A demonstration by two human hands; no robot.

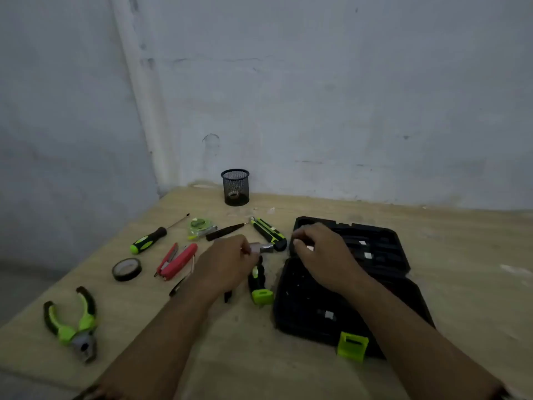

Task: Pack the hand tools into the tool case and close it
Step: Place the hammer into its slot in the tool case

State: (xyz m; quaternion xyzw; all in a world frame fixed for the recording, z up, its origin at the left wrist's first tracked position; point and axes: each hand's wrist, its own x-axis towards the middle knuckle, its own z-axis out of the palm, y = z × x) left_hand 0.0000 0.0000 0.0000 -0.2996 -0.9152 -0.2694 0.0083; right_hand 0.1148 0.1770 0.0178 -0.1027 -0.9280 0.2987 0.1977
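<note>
The black tool case [383,287] lies open on the table at the right, with green latches [352,346] on its front edge. My right hand [323,252] rests on the case's left rim near the hinge. My left hand [227,262] grips the metal head of a hammer [258,277] whose black and green handle points toward me, just left of the case. A green and black utility knife [268,232] lies behind the hammer. Pliers [73,324], a screwdriver [150,239], red cutters [177,259] and a tape roll [127,269] lie at the left.
A black mesh pen cup [236,186] stands at the table's back edge by the wall. A green tape measure [199,226] and a dark thin tool [226,231] lie behind my left hand. The table's left edge runs diagonally past the pliers.
</note>
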